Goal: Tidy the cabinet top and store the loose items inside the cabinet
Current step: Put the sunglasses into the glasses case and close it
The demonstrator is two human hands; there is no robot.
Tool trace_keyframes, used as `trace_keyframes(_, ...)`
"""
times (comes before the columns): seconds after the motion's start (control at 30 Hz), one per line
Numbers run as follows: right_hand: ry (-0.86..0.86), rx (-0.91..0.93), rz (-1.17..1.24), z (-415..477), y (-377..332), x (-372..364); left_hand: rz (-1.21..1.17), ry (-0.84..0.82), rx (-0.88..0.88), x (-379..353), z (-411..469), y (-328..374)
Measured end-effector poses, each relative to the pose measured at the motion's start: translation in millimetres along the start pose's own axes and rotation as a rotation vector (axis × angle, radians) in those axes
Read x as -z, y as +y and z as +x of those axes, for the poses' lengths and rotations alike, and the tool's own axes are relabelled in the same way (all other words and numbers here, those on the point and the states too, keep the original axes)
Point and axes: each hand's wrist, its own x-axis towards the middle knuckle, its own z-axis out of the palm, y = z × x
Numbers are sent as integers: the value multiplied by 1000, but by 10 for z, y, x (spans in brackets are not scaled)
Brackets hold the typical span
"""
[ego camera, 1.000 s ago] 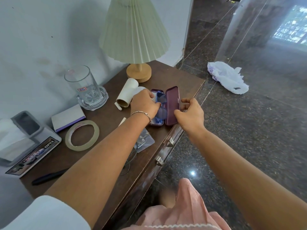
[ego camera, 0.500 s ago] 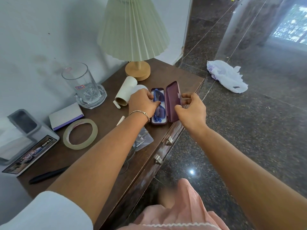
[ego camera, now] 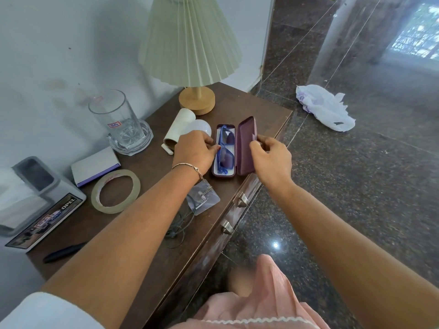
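Note:
A maroon glasses case [ego camera: 245, 148] lies open near the front right of the brown cabinet top [ego camera: 251, 108]. Blue-framed glasses [ego camera: 225, 148] lie in its white-lined tray. My left hand [ego camera: 194, 150] rests at the tray's left edge, fingertips touching the glasses' frame. My right hand [ego camera: 273, 155] pinches the raised lid at its outer edge. A white bulb [ego camera: 202, 128] and a cream paper roll [ego camera: 179, 127] sit just behind my left hand.
A pleated lamp [ego camera: 190, 43] stands at the back. A glass mug [ego camera: 118, 119], small notebook [ego camera: 95, 166], tape ring [ego camera: 115, 191], grey box [ego camera: 35, 186], pen [ego camera: 64, 252], clear hook packet [ego camera: 204, 198] and thin cable [ego camera: 178, 229] lie around. Drawer handles [ego camera: 242, 200] face the floor; a plastic bag [ego camera: 325, 108] lies there.
My left hand drew back from over the tray to its left edge, uncovering the blue glasses. My right hand keeps its pinch on the lid.

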Motion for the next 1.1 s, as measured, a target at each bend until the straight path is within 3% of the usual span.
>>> trace_keyframes(0.27, 48, 20, -39, 8, 4, -50, -458, -212, 305, -94, 18, 69)
trace_keyframes(0.5, -6, 94, -152, 2, 6, -85, -789, -275, 517, -119, 49, 160)
trace_keyframes(0.67, -60, 188, -302, -3, 51, -137, -810, -278, 519, -148, 62, 161)
trace_keyframes(1.1, -114, 193, -327, 150, -9, -140, -869, -219, 487, -204, 50, 131)
